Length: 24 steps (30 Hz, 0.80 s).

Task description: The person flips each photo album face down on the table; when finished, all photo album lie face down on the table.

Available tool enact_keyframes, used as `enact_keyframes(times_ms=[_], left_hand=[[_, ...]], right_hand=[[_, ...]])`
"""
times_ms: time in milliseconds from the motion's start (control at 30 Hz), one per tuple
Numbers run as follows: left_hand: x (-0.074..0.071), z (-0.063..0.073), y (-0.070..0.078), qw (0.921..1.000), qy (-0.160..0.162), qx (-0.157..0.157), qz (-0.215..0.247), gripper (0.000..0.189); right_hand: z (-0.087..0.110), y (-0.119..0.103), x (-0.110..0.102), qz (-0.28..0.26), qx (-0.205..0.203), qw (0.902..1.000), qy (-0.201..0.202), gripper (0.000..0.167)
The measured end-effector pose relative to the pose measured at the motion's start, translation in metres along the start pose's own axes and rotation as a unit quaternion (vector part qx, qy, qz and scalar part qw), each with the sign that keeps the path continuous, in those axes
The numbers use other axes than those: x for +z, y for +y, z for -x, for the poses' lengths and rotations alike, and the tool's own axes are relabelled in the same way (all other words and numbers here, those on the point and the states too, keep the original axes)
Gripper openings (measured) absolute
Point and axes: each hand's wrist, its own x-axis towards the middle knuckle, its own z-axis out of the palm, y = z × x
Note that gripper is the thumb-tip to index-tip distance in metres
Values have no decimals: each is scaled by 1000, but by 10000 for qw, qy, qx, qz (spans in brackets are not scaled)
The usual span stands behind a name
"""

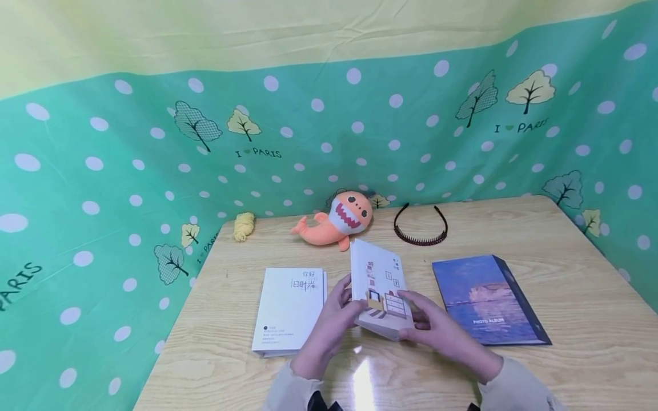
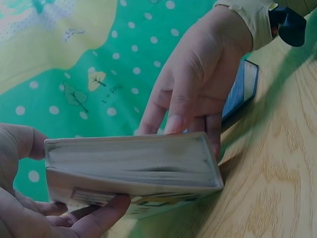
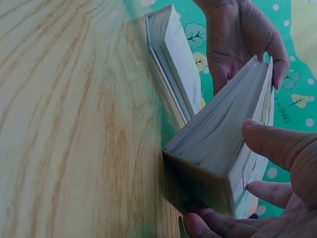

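Observation:
Both hands hold a thick white photo album [image 1: 377, 285] tilted up over the middle of the table, its cover printed with a desk and drawers. My left hand [image 1: 338, 314] grips its left edge, thumb on the cover and fingers behind. At the lower right edge, my right hand [image 1: 429, 325] pinches it between thumb and fingers. In the right wrist view the album's page block [image 3: 218, 119] fans slightly apart between the covers. A second white album [image 1: 290, 308] with Chinese lettering lies left of the left hand. Right of the right hand lies a blue photo album [image 1: 478, 302].
An orange plush shark [image 1: 334, 221] sits behind the held album. A dark toothed headband [image 1: 420, 237] lies at the back right, and a yellow yarn bundle [image 1: 244, 226] at the back left. Green dotted cloth [image 1: 288, 114] hangs behind the wooden table [image 1: 216, 331].

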Motion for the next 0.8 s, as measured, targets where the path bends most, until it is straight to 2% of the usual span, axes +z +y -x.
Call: enact_keyframes(times_ms=[333, 600, 667, 800], left_hand=[[-8, 1, -3, 9998, -182, -39, -122, 70], [-13, 2, -10, 9991, -182, -334, -177, 76], [-13, 3, -11, 9987, -173, -352, -318, 76], [-12, 2, -15, 9954, -176, -213, -914, 77]], right_hand=[[3, 0, -3, -149, 275, 9995, -58, 82], [5, -1, -5, 43, 353, 9994, 23, 83], [6, -1, -5, 147, 340, 9993, 70, 83], [7, 2, -5, 318, 277, 9989, 190, 82]])
